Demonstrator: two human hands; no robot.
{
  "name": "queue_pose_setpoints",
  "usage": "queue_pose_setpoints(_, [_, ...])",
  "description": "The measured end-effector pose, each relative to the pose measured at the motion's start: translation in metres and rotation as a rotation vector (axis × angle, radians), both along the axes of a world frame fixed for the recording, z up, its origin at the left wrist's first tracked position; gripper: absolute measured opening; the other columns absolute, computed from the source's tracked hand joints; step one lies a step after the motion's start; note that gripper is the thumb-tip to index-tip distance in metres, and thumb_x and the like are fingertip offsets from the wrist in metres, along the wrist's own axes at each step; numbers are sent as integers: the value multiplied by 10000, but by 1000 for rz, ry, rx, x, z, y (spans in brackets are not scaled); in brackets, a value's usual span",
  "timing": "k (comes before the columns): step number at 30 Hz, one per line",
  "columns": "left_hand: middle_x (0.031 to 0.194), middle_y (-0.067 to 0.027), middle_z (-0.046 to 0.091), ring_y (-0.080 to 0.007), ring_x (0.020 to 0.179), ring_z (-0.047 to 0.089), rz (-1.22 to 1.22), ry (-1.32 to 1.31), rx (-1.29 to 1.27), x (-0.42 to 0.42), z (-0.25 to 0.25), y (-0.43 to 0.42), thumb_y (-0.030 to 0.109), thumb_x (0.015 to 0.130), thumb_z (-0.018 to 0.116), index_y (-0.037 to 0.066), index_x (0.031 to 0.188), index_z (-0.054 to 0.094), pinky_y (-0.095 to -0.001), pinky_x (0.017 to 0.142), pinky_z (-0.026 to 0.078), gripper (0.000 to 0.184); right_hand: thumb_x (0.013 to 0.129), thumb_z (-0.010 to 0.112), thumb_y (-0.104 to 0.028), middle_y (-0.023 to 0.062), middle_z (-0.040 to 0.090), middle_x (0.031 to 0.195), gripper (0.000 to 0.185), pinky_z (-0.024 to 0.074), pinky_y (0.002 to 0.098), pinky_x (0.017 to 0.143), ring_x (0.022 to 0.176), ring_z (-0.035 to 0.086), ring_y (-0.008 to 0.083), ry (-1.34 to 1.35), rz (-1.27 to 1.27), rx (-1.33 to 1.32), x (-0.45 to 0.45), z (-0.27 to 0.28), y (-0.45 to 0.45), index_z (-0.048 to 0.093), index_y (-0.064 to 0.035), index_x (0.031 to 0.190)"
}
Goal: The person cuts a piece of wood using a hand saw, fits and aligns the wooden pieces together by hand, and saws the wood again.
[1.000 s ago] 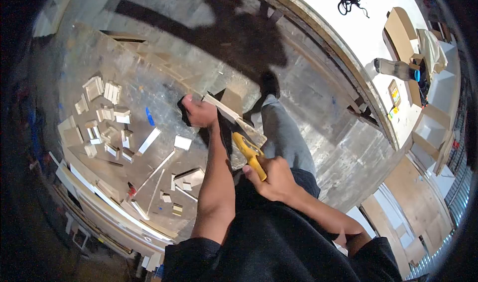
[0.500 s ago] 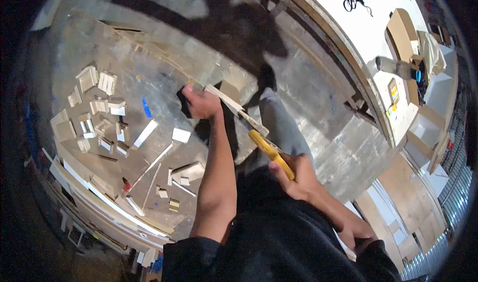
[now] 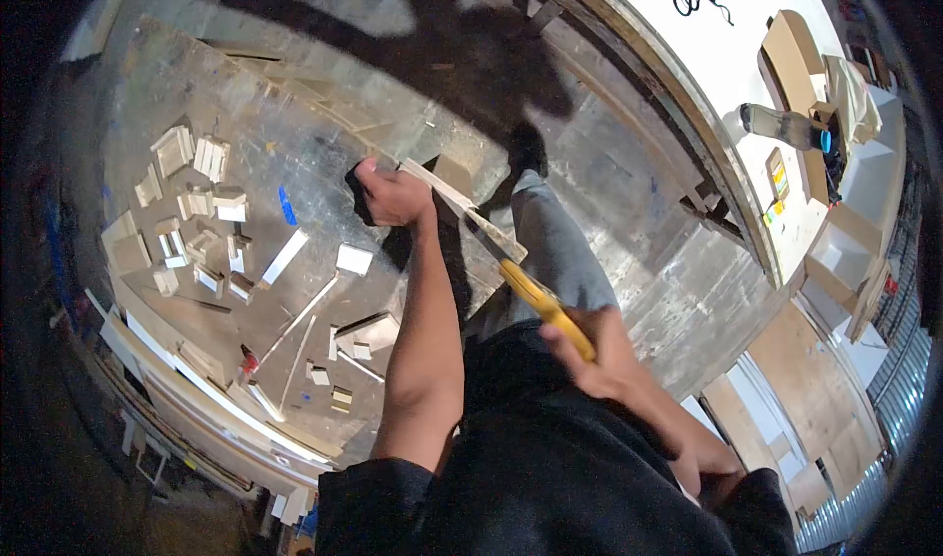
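My left hand is closed around a dark object at the edge of the work table, beside a pale wooden strip. What exactly its fingers press on is partly hidden. My right hand grips the yellow handle of a saw. The saw's dark blade reaches up and left to the near end of the wooden strip, touching or very close to it.
Many small wood blocks, a blue piece and thin strips lie on the work table at left. At right, a white table holds a bottle and cardboard. My leg is beside the strip.
My right hand and the saw have moved down and right, away from my left hand, exposing more blade. My left hand stays closed at the table edge, shifted slightly up in view.
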State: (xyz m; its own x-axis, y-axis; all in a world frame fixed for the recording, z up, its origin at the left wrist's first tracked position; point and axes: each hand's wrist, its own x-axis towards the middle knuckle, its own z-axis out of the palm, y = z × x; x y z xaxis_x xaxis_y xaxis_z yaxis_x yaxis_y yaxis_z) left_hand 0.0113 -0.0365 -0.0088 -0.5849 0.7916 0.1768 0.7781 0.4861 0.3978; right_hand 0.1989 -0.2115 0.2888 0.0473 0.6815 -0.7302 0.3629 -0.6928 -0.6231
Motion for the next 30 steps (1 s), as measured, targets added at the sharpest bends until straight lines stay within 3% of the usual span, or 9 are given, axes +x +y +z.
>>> queue_pose_setpoints(3, [894, -139, 742, -433, 793, 690, 23, 4, -53, 6, 16, -4, 124, 920, 558, 211, 1065, 658, -551, 649, 474, 196, 970, 599, -425, 253, 565, 603, 442, 489, 492, 566, 563, 620, 429, -28, 91, 79, -4, -15, 11, 704, -1, 906])
queue_pose_setpoints(4, [854, -149, 725, -428, 762, 679, 50, -5, -60, 10, 22, 0, 109, 936, 556, 178, 1029, 656, -538, 617, 460, 153, 962, 636, -415, 77, 507, 564, 451, 414, 384, 528, 539, 470, 173, 15, 2, 94, -5, -7, 8, 644, 14, 821])
queue_pose_setpoints(10, [902, -127, 742, -437, 820, 692, -7, -57, 36, 2, 10, -3, 155, 870, 601, 239, 1087, 653, -561, 676, 483, 238, 969, 637, -377, 43, 484, 572, 440, 376, 355, 529, 529, 460, 156, -44, -69, -108, 16, 82, -35, 568, -16, 728])
queue_pose_setpoints(13, [894, -125, 738, -438, 811, 689, -86, -18, 94, -8, 0, -5, 147, 865, 601, 249, 1084, 654, -558, 682, 481, 248, 901, 645, -469, 50, 554, 585, 498, 423, 335, 530, 514, 538, 186, -274, -50, 286, 32, 116, -76, 584, -15, 705])
queue_pose_setpoints(16, [895, -134, 729, -439, 803, 681, -37, -62, 42, -2, 8, -6, 109, 851, 608, 259, 1087, 648, -561, 669, 455, 282, 869, 675, -475, 31, 590, 642, 462, 446, 311, 595, 581, 572, 170, -372, -497, 276, 26, 124, -90, 652, -26, 764])
queue_pose_setpoints(19, [925, -167, 711, -430, 861, 677, -24, -137, 0, -1, 16, -6, 79, 891, 594, 198, 1110, 617, -551, 672, 446, 251, 904, 761, -217, 4, 567, 649, 239, 441, 349, 579, 595, 529, 163, -577, -308, 289, 26, 27, -48, 660, -13, 831])
queue_pose_setpoints(22, [907, -163, 716, -435, 851, 678, -15, -159, -20, 0, 19, -6, 86, 903, 589, 197, 1114, 610, -550, 664, 447, 239, 913, 751, -281, 154, 626, 657, 332, 458, 388, 576, 573, 531, 166, -438, -151, 256, 23, -124, 23, 671, 37, 862])
queue_pose_setpoints(24, [895, -158, 725, -441, 833, 681, 5, -164, 11, 2, 14, -5, 107, 906, 583, 229, 1103, 626, -562, 673, 444, 235, 889, 771, -296, 152, 702, 725, 352, 518, 360, 664, 645, 627, 156, -157, -177, 418, 12, -216, 56, 731, 47, 960])
queue_pose_setpoints(30, [859, -156, 728, -451, 808, 680, 19, -112, 93, 1, 6, -2, 129, 911, 571, 267, 1072, 647, -570, 687, 451, 225, 847, 831, -359, 51, 726, 712, 354, 511, 323, 630, 631, 643, 118, 153, 62, 203, -31, -265, 119, 762, -11, 848])
